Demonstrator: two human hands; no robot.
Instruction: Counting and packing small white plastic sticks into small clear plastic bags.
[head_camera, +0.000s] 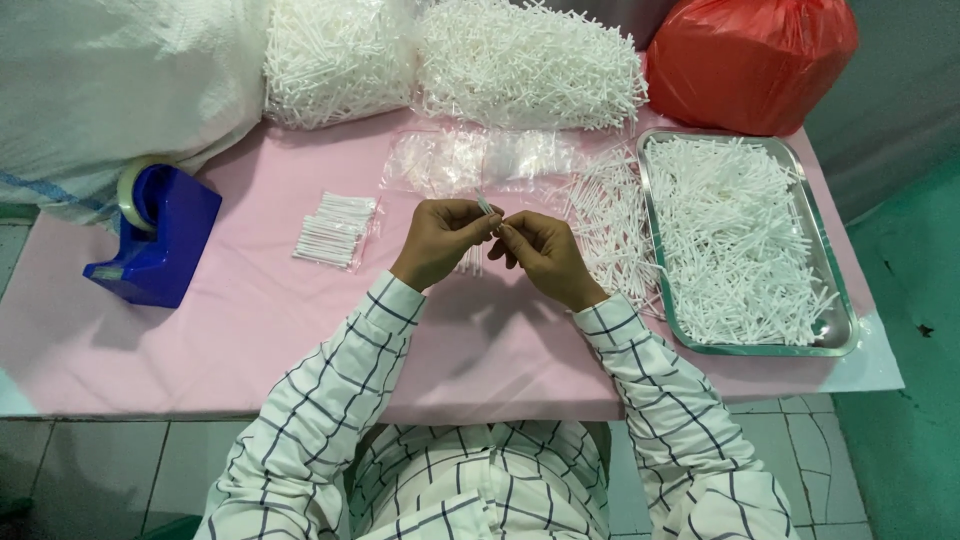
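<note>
Steel tray (846, 330), frame right: full of white sticks (735, 235). Left hand (438, 240), right hand (545, 255) pinched closed on small clear sleeve (486, 207), frame centre.

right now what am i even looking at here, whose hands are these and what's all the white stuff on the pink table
This is a single picture from a camera worn on a person's head, looking down at their own two hands. There is no machine. The left hand and right hand meet above a pink table and pinch a few thin white sticks between their fingertips.

On the table: a metal tray on the right, full of the same white sticks, with more lying loose beside it. A small packed bundle lies to the left, and clear plastic bags lie just beyond the hands. A blue tape dispenser stands at far left. At the back are big heaps of bagged sticks, a red bag and a large white sack.
</note>
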